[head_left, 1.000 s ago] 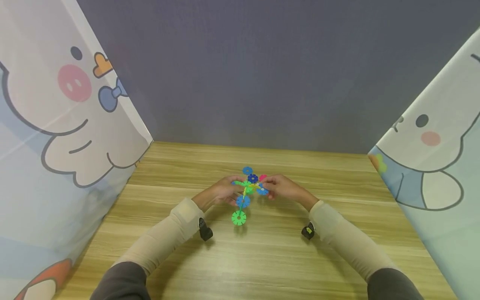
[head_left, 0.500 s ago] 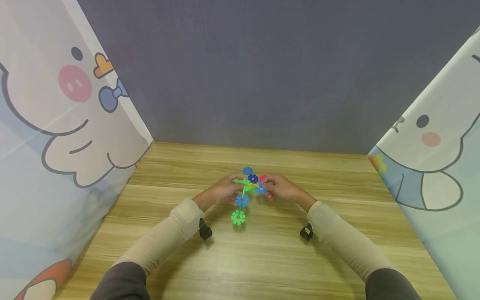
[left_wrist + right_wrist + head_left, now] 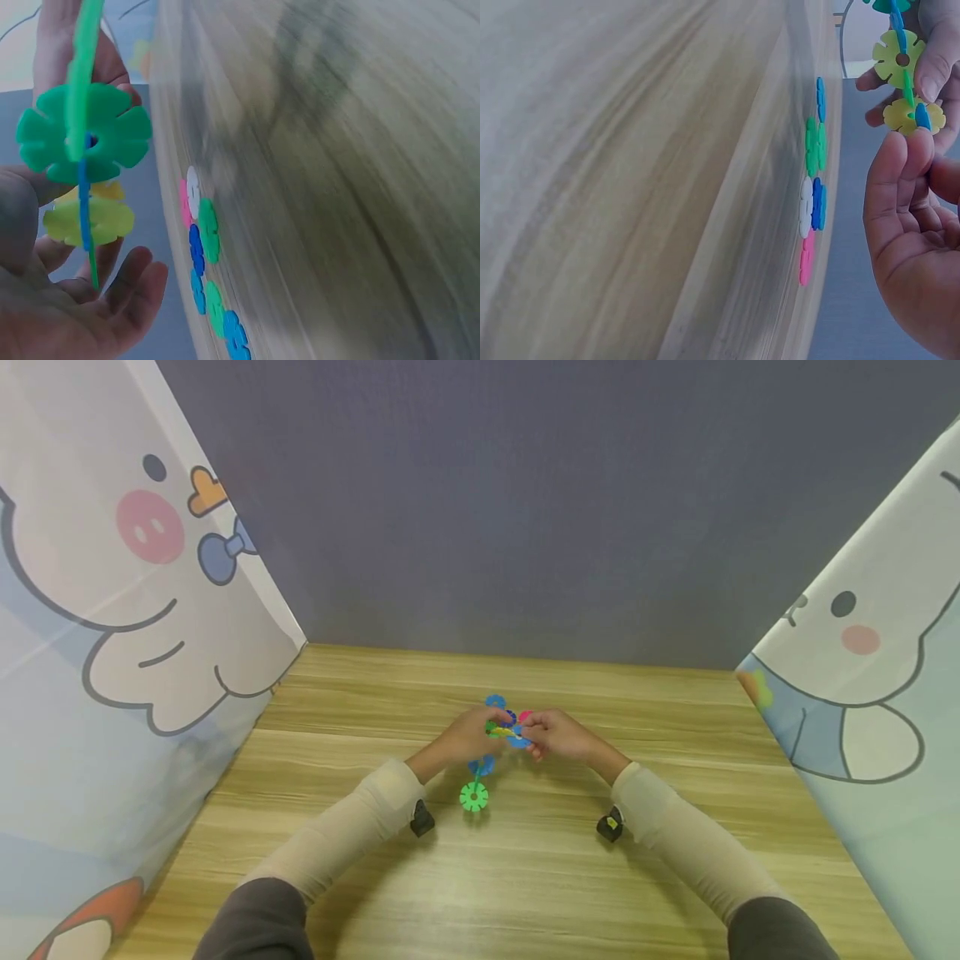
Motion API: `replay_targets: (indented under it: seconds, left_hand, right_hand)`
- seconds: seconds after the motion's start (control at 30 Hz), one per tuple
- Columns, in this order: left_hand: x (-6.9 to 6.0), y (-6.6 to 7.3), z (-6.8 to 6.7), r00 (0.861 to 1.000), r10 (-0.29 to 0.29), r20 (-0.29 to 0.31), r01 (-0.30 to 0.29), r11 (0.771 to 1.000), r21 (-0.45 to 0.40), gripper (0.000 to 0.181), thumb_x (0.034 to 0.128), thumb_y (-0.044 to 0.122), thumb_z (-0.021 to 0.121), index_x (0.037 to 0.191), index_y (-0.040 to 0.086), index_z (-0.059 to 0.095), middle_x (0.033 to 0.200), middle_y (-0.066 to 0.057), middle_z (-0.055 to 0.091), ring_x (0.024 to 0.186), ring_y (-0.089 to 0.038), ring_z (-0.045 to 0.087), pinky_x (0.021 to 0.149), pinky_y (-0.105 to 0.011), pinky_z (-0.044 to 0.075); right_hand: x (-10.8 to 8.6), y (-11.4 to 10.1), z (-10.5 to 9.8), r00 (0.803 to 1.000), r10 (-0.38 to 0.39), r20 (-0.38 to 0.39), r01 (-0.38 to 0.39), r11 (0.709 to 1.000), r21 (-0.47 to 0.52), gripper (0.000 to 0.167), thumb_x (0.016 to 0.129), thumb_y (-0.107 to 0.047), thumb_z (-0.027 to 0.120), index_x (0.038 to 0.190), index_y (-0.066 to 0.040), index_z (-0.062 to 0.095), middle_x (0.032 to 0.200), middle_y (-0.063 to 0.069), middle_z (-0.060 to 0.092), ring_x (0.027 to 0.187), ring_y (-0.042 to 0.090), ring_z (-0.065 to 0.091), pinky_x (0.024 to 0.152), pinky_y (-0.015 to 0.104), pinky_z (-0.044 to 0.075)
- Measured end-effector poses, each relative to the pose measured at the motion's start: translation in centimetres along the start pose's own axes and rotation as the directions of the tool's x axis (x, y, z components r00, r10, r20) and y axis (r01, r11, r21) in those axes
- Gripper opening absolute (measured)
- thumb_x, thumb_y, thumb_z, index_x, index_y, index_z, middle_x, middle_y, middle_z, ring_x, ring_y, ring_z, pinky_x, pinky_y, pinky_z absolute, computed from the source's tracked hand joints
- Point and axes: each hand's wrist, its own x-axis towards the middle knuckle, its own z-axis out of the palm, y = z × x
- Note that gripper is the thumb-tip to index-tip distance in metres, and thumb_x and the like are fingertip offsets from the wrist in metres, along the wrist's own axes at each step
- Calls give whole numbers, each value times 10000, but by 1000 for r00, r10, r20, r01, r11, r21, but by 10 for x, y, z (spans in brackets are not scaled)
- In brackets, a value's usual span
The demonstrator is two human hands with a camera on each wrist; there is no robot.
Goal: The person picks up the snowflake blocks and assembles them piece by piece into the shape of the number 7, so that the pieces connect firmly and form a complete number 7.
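A chain of slotted snowflake discs is held between the two hands above the table. My left hand grips the chain near its yellow disc, with the thumb in front and fingers behind in the right wrist view. My right hand pinches a blue disc at the chain's right end, where it meets that yellow disc. A second yellow disc sits further along. The chain's other end hangs toward the person, with a green disc lowest. The left hand hides part of the chain in the head view.
Loose discs lie on the wooden table beyond the hands: blue, pink, white and several others. A grey panel rises behind, and printed cartoon panels flank the left and right.
My left hand has shifted right along the chain, now covering its middle, closer to the right hand. The right hand has moved slightly left with the blue disc.
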Motion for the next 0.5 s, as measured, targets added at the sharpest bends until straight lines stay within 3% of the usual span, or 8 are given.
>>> replay_targets:
  seconds: [0.27, 0.5]
  left_hand:
    - [3, 8, 7, 999, 14, -43, -8, 990, 139, 505, 889, 273, 813, 1341, 138, 635, 1347, -96, 665, 1270, -298, 612, 1046, -467, 544]
    - [3, 11, 9, 999, 11, -46, -4, 986, 164, 540, 879, 297, 820, 1351, 104, 640, 1357, -104, 674, 1267, -305, 629, 1041, -458, 555]
  right_hand:
    - [-2, -3, 1, 1000, 3, -4, -3, 1000, 5, 243, 1077, -99, 493, 1174, 95, 603, 790, 25, 622, 686, 102, 619, 668, 281, 611]
    - [-1, -4, 4, 1000, 23, -18, -23, 1000, 18, 236, 1070, -91, 504, 1146, 103, 615, 791, 19, 617, 676, 100, 620, 663, 280, 613]
